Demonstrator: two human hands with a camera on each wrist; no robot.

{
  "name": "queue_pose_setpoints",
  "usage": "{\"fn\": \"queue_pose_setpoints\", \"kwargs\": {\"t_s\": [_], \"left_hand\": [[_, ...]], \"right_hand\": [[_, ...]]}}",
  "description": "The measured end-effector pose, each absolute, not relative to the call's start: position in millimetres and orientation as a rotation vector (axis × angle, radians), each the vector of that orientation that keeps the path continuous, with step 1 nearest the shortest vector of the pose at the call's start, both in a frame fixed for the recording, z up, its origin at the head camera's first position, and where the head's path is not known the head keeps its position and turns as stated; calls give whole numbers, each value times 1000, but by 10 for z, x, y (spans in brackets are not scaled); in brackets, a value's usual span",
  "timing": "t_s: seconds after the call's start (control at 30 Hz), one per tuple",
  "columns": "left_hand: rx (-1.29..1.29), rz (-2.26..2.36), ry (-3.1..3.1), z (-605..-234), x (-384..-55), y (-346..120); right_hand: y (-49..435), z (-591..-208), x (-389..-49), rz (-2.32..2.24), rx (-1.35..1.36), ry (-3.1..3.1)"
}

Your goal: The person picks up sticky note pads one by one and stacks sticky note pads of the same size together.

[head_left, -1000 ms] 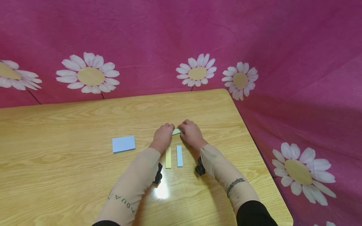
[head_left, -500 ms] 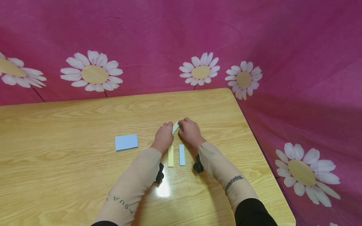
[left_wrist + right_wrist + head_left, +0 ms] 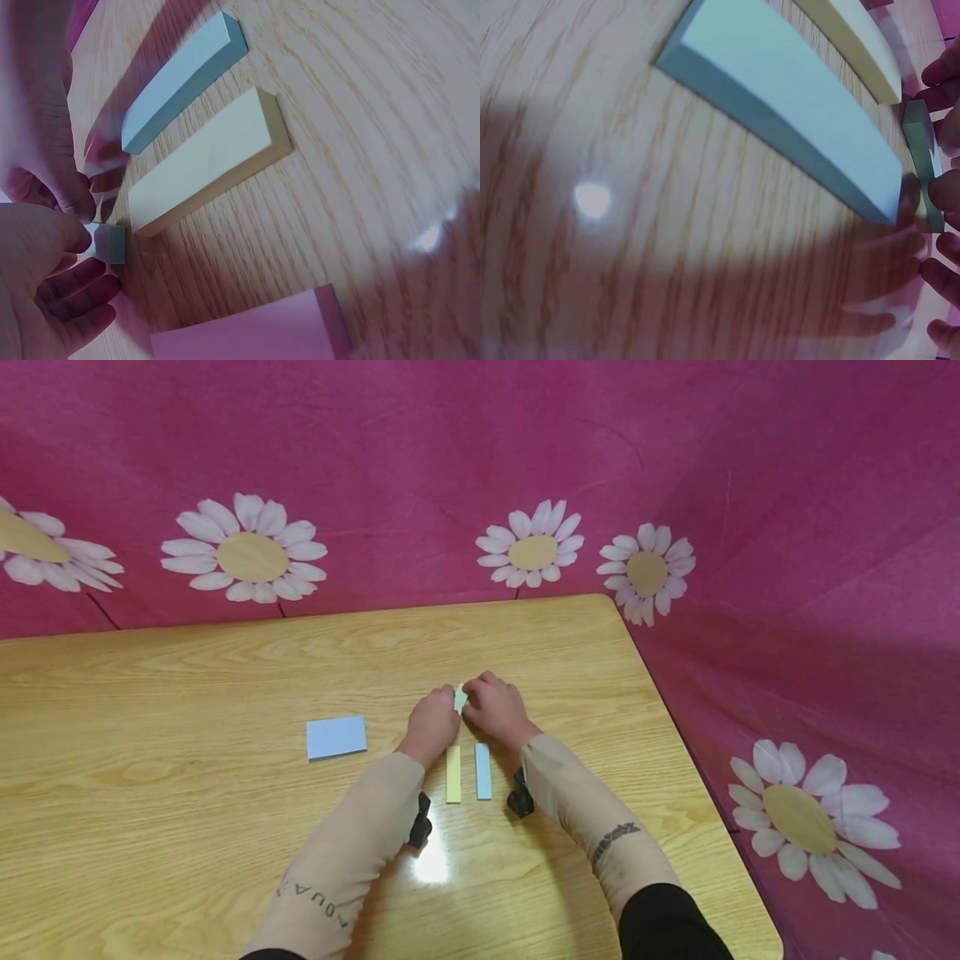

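A narrow pale-green sticky-note pad (image 3: 461, 698) is between my two hands at the middle of the table; fingers cover part of it. My left hand (image 3: 432, 727) pinches it from the left, its thumb and fingertips around the pad (image 3: 116, 244) in the left wrist view. My right hand (image 3: 497, 710) pinches it from the other side, fingertips at the green edge (image 3: 921, 165) in the right wrist view. Whether a single sheet is lifted cannot be made out. Nearer me lie a narrow yellow pad (image 3: 453, 774) and a narrow blue pad (image 3: 483, 772), side by side and apart.
A larger light-blue pad (image 3: 336, 737) lies left of my hands; its end looks pinkish (image 3: 255, 330) in the left wrist view. The wooden table (image 3: 187, 793) ends at the right along a pink cloth with daisies (image 3: 795, 693).
The green pad has turned from lying crosswise to a steeper angle and shows less of itself. My right hand has shifted slightly left, closer to the left hand. The other pads lie still.
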State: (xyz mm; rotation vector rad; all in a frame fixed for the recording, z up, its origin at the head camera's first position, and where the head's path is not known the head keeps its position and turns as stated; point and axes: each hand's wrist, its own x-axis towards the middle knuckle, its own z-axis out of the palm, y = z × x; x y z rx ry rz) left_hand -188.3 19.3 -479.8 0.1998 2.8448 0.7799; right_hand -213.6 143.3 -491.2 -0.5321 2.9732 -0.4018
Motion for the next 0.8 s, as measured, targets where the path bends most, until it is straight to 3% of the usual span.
{"fn": "queue_pose_setpoints", "kwargs": {"t_s": [0.8], "left_hand": [[77, 771, 2823, -4782, -1840, 84]], "right_hand": [[1313, -4911, -2112, -519, -614, 2925]]}}
